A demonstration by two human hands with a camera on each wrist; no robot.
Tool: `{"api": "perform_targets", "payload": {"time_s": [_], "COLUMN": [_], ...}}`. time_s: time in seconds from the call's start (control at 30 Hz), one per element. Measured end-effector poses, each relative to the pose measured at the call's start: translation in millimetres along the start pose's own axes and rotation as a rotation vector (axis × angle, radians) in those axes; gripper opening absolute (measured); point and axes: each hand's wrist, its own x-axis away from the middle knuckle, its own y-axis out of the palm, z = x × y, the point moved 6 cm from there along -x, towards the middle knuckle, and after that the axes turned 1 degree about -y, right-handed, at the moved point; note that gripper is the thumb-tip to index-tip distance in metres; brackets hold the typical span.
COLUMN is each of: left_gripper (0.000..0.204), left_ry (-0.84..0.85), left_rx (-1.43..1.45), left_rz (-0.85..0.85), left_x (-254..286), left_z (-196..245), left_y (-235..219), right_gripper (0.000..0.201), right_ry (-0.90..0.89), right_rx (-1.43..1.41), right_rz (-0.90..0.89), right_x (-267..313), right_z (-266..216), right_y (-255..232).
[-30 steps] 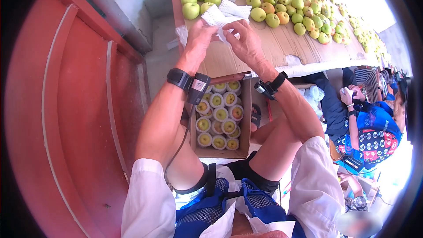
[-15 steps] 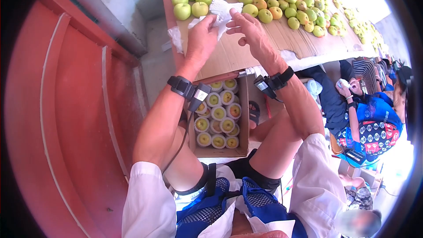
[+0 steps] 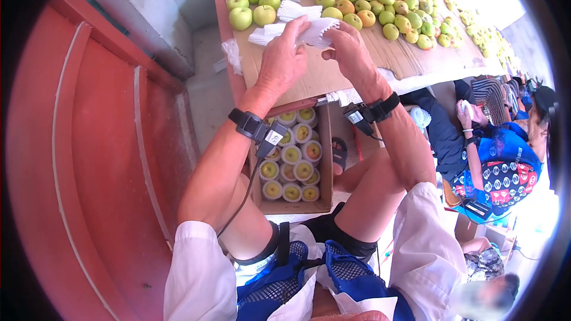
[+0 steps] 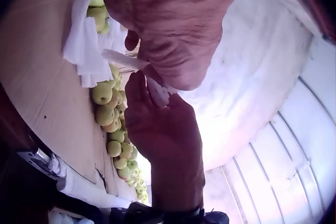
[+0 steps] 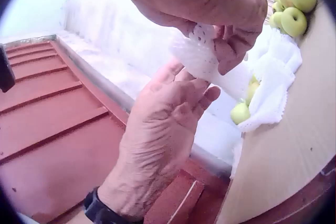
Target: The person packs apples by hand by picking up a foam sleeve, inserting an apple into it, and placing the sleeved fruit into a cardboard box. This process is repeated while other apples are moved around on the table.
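Right hand (image 3: pixel 354 59) pinches foam sleeve (image 3: pixel 318 32) above cardboard (image 3: pixel 377 53), inboard of front edge (image 3: pixel 297 104); left hand (image 3: pixel 284 64), fingers extended, touches sleeve. Cardboard strip separates apple pile (image 3: pixel 392 12) from edge; box (image 3: pixel 326 166) of wrapped apples sits below.

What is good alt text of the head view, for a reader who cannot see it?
A person's right hand pinches a white foam net and the left hand touches it, above a table with green apples. Below, a cardboard box holds apples in foam nets.
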Motion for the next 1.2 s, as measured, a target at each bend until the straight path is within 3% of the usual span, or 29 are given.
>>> {"api": "perform_targets", "payload": {"time_s": [0.1,0.2,0.27,0.5,0.67,0.87,1.1,1.2], "left_gripper": [0.061,0.062,0.060,0.042,0.034,0.030,0.036,0.038], "left_ry": [-0.069,-0.175,-0.235,-0.228,-0.289,-0.496,-0.503,-0.516], "left_rx": [0.252,0.484,0.605,0.539,0.602,1.113,1.246,1.333], "left_rz": [-0.016,0.001,0.013,0.107,0.078,0.019,-0.103,-0.111], "left_x": [-1,-2,-3,-8,-10,-4,-5,-6], "left_z": [4,5,3,-14,-28,-35,-35,-35], "left_y": [1,4,4,-3,-4,-1,3,6], "right_gripper": [0.031,0.029,0.027,0.022,0.024,0.030,0.033,0.025], "right_ry": [-0.050,-0.280,-0.325,-0.438,-0.325,-0.095,0.101,0.159], "right_rx": [0.291,0.414,0.453,0.429,0.269,0.017,-0.307,-0.444], "right_rz": [0.143,0.226,0.219,0.220,0.168,0.102,0.087,0.047], "right_x": [-2,-1,5,14,14,15,20,14], "right_z": [-7,-9,-17,-23,-16,-6,3,9], "right_y": [2,9,16,29,31,29,20,17]}}
